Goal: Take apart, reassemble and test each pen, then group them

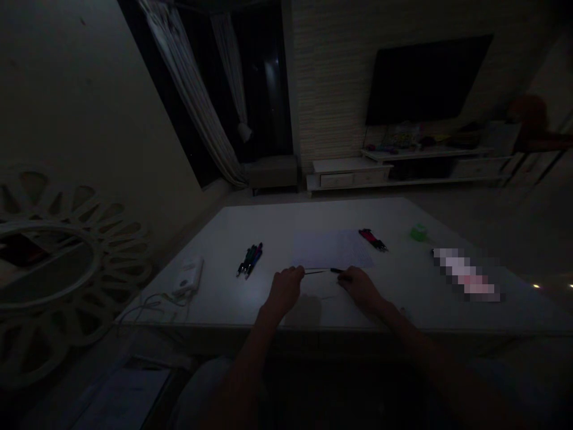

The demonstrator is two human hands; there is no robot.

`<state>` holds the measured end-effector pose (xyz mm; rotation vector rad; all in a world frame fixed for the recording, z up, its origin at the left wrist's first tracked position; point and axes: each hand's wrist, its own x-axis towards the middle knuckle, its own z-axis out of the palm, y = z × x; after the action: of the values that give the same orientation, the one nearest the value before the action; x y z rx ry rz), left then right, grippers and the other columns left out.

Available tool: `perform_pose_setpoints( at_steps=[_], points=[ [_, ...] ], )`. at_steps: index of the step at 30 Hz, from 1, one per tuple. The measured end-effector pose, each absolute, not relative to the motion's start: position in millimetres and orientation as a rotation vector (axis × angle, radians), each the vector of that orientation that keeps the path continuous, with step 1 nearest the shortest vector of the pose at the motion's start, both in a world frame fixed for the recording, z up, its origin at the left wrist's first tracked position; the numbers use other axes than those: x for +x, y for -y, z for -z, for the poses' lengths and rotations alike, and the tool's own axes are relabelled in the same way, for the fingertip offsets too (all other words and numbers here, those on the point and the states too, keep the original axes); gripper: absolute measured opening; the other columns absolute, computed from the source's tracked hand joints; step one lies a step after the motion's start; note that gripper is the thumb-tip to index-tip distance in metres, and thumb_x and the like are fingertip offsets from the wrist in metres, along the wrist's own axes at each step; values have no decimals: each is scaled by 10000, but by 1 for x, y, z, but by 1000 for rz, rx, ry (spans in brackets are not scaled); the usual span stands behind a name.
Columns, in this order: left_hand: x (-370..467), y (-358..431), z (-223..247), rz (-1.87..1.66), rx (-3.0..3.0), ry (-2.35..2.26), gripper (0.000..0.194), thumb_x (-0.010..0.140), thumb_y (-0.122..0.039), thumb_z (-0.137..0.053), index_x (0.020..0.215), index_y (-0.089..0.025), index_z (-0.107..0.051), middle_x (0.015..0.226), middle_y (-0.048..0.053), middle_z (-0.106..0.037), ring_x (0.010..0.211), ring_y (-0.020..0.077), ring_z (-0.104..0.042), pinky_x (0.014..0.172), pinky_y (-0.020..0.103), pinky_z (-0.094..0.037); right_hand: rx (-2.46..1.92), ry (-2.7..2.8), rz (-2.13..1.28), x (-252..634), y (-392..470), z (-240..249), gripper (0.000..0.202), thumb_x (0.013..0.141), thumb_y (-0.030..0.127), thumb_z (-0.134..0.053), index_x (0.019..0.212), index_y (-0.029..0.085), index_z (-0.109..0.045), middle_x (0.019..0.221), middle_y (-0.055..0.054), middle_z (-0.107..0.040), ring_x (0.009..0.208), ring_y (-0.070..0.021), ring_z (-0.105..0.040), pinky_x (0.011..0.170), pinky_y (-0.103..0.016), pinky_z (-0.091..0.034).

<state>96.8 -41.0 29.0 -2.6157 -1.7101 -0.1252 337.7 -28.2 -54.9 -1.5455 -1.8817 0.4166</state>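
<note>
Over the near part of the white table (pixel 277 230), my left hand (pixel 286 291) pinches the end of a thin, light strand or rod (pixel 317 272). Facing it, my right hand (pixel 358 286) is closed on a dark, pen-like piece (pixel 335 270) whose tip points left toward that strand. Whether the two pieces touch is too dim to tell. Just beyond my hands lies a pale printed sheet (pixel 331 248). Several pens (pixel 250 261) rest in a group left of the sheet, and several pink and black pens (pixel 372 240) lie at its right edge.
A green round container (pixel 418 232) stands at the right, with a blurred-out object (pixel 465 275) nearer. At the left are a white box (pixel 188 275) and loose cables (pixel 152 303). A round mirror (pixel 49 266) is left of the table; a clipboard with paper (pixel 123 394) lies below.
</note>
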Motion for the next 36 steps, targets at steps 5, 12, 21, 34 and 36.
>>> perform_pose_setpoints(
  at_steps=[5, 12, 21, 34, 36],
  points=[
    [101, 42, -27, 177, -2637, 1693, 261, 939, -206, -246, 1010, -219, -497, 962, 49, -601, 893, 180, -557, 720, 300, -365, -1446, 1763, -368, 334, 29, 46, 212, 823, 293, -491, 861, 172, -661, 849, -78, -627, 807, -191, -564, 773, -326, -432],
    [118, 48, -15, 166, -2793, 1570, 240, 932, -231, -283, 1016, -222, -508, 937, 43, -613, 845, 178, -577, 707, 287, -381, -1221, 1871, -393, 313, 47, 22, 181, 831, 315, -527, 915, 200, -639, 846, -58, -636, 797, -180, -571, 754, -323, -447],
    [118, 47, -16, 131, -2836, 1496, 237, 932, -236, -286, 992, -224, -515, 935, 45, -611, 845, 178, -577, 699, 286, -380, -1218, 1995, -438, 318, 52, 26, 133, 825, 221, -524, 830, 200, -655, 833, -57, -642, 821, -181, -576, 752, -303, -442],
    [98, 43, -25, 181, -2707, 1632, 242, 938, -217, -260, 989, -221, -496, 955, 46, -610, 870, 177, -572, 696, 285, -365, -1447, 2060, -461, 345, 57, 43, 119, 789, 196, -521, 794, 182, -638, 857, -61, -624, 841, -180, -547, 778, -306, -420],
    [100, 43, -25, 175, -2714, 1633, 242, 940, -223, -260, 986, -221, -498, 949, 47, -609, 861, 177, -572, 700, 287, -366, -1441, 2055, -447, 346, 56, 43, 114, 788, 199, -525, 795, 180, -637, 851, -59, -621, 848, -181, -543, 783, -306, -418]
  ],
)
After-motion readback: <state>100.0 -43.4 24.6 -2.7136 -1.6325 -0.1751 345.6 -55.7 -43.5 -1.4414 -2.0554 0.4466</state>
